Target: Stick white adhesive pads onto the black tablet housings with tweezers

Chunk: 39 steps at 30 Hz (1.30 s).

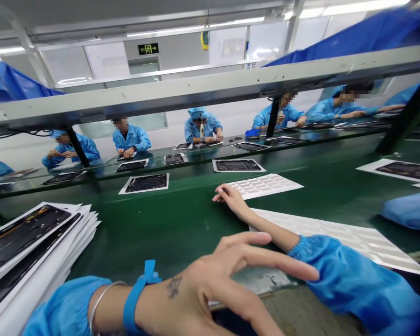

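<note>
My left hand (224, 275) hovers low over the near edge of the green conveyor belt (161, 224), fingers spread and holding nothing. A blue strap and a thin bangle circle its wrist. My right hand (231, 197) reaches forward across the belt. Its fingers are curled together on the near left corner of a white sticker sheet (266, 185). A second, longer white sheet (336, 235) lies under my right forearm.
A stack of white trays with dark panels (31, 252) sits at the near left. Single panels on white cards (145, 183) (238, 165) lie further along the belt. Several workers in blue sit across it. Another person's blue sleeve (409, 210) rests at right. A grey rail (210, 88) crosses overhead.
</note>
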Tool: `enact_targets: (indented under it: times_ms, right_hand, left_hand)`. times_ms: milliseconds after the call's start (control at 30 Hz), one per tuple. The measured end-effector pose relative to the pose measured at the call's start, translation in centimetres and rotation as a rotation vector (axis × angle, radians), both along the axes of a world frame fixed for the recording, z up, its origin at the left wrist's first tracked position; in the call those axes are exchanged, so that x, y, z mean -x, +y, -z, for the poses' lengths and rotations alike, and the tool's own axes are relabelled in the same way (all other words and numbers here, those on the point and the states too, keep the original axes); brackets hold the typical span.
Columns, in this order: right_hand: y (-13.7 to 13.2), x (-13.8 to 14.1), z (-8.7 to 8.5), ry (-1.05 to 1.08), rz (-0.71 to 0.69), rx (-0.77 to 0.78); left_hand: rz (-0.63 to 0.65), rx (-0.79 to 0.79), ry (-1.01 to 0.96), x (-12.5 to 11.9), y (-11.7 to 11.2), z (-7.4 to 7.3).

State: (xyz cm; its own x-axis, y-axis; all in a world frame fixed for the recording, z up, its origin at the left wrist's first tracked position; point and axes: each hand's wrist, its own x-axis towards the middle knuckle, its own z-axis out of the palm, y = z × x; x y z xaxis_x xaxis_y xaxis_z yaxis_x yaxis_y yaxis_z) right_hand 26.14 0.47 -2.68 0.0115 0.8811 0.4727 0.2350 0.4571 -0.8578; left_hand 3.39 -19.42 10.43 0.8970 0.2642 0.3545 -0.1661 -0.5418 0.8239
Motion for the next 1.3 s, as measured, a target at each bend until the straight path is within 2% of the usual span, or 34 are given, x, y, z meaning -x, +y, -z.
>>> enact_targets:
  times_ms: [133, 333, 433, 500, 533, 667, 733, 867, 967, 1200, 1300]
  right_hand:
    - [0.0, 0.0, -0.1, -0.010, 0.009, 0.005]
    - [-0.3, -0.1, -0.5, -0.032, 0.006, 0.011]
    - [-0.5, -0.2, -0.5, -0.040, -0.003, 0.007]
    - [-0.5, -0.3, -0.5, -0.043, -0.011, 0.007]
    - [-0.4, -0.3, -0.4, -0.045, -0.015, 0.008]
    - [-0.2, -0.2, -0.2, -0.060, -0.024, 0.006]
    - [0.0, -0.2, -0.1, -0.068, -0.027, 0.004]
    - [0.2, -0.2, 0.0, -0.077, -0.033, -0.007]
    - [0.4, -0.3, 0.1, -0.087, -0.038, -0.015]
    - [0.4, -0.2, 0.4, -0.116, -0.036, -0.015]
    - [0.4, -0.2, 0.4, -0.124, -0.036, -0.014]
  left_hand:
    - [-0.082, 0.094, -0.073, -0.3, 0.1, 0.8]
    - [-0.498, 0.400, -0.217, -1.8, 2.5, 2.2]
    - [-0.577, 0.449, -0.219, -2.0, 3.7, 2.6]
    - [-0.547, 0.443, -0.229, -1.8, 3.6, 2.4]
    - [-0.489, 0.423, -0.227, -1.7, 3.3, 2.1]
    - [-0.078, 0.224, -0.158, -0.9, 1.1, 0.8]
    - [0.020, 0.210, -0.183, -0.7, 0.2, 0.5]
    - [0.006, 0.413, -0.330, -0.6, -0.6, 0.6]
    - [0.043, 0.493, -0.365, -0.6, -0.6, 0.7]
    - [0.094, 0.462, -0.226, 0.5, -0.8, -0.5]
    - [0.063, 0.451, -0.188, 0.9, -1.0, -0.8]
